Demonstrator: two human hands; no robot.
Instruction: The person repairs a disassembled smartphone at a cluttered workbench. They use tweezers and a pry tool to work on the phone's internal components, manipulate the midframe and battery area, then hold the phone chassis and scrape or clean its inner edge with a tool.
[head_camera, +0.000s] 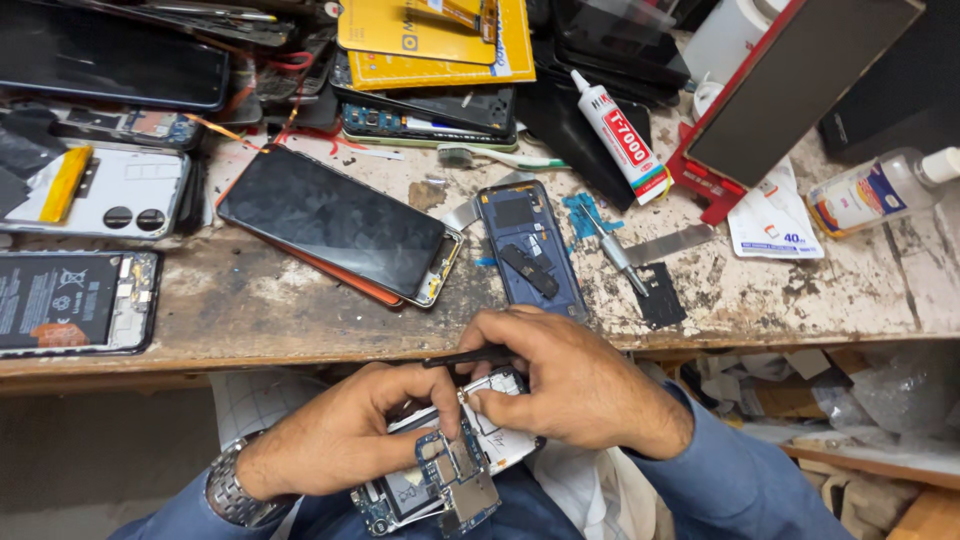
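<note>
Opened phone (450, 478) in lap below the desk (300, 310), left hand (345, 435) clamping it; right hand (570, 385) pinching black tweezers (468, 357) at the board; mid-teardown, next likely needs a fine, steady lift.

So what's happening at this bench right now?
A person sits at a worn workbench and works on an opened phone held over the lap. The left hand grips the phone, whose circuit board is exposed. The right hand holds a thin dark tool against its upper edge. On the bench lie a phone with a dark screen, a blue phone frame, a glue tube and other opened phones.
</note>
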